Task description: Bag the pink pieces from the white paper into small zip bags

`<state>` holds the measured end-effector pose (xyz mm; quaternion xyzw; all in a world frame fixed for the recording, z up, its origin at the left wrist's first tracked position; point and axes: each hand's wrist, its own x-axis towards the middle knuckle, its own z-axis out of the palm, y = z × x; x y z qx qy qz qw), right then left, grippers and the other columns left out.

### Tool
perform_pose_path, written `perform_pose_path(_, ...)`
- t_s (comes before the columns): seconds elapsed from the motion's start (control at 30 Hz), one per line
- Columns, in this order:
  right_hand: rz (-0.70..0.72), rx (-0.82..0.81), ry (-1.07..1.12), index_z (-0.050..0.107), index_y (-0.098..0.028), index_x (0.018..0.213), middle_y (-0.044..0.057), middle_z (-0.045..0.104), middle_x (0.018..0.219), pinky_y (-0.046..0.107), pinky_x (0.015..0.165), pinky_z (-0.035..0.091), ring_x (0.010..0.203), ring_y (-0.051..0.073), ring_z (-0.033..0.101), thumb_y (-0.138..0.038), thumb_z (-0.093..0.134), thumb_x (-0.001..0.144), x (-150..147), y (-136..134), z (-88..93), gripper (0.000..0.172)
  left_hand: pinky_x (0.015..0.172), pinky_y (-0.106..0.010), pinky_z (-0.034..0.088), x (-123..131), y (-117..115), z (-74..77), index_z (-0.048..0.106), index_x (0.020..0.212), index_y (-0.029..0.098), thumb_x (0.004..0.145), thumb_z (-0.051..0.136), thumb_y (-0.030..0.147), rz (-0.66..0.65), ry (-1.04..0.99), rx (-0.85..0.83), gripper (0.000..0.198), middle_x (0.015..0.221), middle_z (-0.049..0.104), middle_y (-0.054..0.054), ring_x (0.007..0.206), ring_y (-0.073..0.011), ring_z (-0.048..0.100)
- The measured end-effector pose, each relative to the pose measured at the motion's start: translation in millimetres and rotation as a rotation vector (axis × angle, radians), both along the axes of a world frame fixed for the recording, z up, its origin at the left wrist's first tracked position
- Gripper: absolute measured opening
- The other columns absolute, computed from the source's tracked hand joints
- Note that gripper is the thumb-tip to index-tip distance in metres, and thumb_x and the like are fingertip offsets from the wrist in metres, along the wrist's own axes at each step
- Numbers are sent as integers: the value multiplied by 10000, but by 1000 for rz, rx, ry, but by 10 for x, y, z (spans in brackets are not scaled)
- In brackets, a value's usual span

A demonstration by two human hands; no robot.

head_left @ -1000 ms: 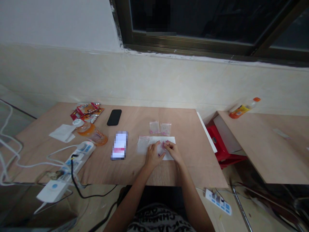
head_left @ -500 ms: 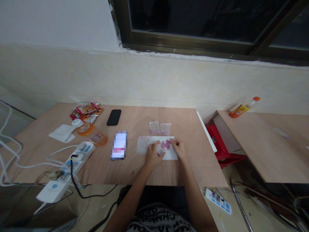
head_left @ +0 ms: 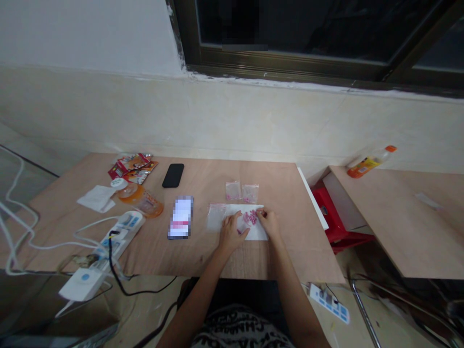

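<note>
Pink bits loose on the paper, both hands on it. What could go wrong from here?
1. The pink pieces lie loose on the white sheet. A nudge from the right hand could scatter them over the table.
2. The left hand rests on the sheet. If it slides, the sheet may drag the pile along.

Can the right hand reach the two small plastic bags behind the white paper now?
Probably yes. The right hand sits at the far edge of the white paper, and the two small bags lie just beyond it on the table, with nothing between.
</note>
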<state>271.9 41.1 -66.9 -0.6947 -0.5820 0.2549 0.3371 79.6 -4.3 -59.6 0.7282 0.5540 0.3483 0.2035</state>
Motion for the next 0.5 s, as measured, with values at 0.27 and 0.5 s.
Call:
perform_pose_path(0.27,6,-15,-41,741,-188,836,21,665,616,260,604,393,600,163,594,-428,565,805,-5,8,5,299,1018,-470,438,4,-3,6,422,1326,228,763,717,289,4,-7,7,638,1257,607,-88,1161,-270,530)
perform_pose_path(0.5,-12,-3,35,736,-177,827,17,653,616,245,587,397,581,156,581,-452,559,800,-5,1,10,329,1017,-474,438,2,-7,13,426,1323,225,764,715,283,7,-3,7,632,1258,605,-89,1157,-274,531)
